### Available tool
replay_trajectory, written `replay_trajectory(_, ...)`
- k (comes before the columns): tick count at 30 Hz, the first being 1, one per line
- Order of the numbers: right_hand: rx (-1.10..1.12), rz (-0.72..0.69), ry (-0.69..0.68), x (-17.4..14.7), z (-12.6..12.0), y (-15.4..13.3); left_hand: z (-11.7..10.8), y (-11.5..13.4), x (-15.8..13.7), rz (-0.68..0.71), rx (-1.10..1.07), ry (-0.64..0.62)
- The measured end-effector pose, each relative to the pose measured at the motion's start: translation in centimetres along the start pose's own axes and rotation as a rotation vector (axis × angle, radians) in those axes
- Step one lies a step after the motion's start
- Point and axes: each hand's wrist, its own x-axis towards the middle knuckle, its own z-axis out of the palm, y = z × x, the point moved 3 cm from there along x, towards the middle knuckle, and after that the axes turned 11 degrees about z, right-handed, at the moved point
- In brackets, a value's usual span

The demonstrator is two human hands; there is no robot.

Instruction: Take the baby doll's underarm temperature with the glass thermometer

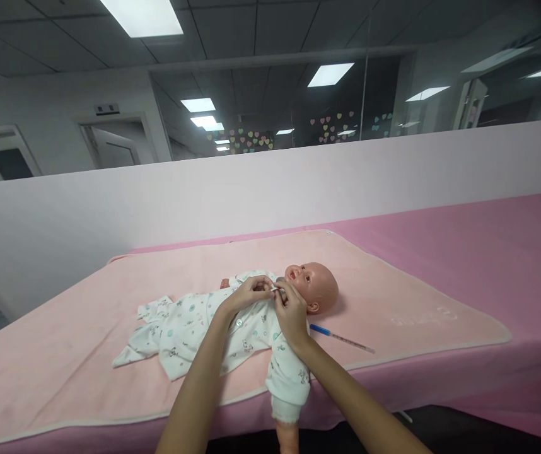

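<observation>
A bald baby doll (321,285) lies on its back, its head to the right. It wears a white printed baby outfit (193,320), whose flat legs spread to the left. At the neck of the outfit, my left hand (250,291) pinches the fabric with closed fingers. Right beside it, my right hand (291,309) also closes its fingertips on the collar, just below the doll's chin. Whether a snap or button sits between the fingers is hidden. One doll arm in its sleeve (288,372) hangs toward the near edge, under my right wrist.
A thermometer with a blue end (341,338) lies near the doll's head. Beneath everything is a peach blanket (86,321) on a pink-covered table (502,265). A low white partition (232,195) runs behind, with glass above it.
</observation>
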Motion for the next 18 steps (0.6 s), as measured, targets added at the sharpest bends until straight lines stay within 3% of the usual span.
replay_trajectory(8,0.005,0.064,0.032,-0.1,0.2,0.6,-0.5,-0.8,-0.1,0.051,0.247,0.162)
replay_trajectory(18,0.014,0.068,0.017,0.0,0.4,1.0,-0.5,-1.1,-0.1,0.037,0.180,0.185)
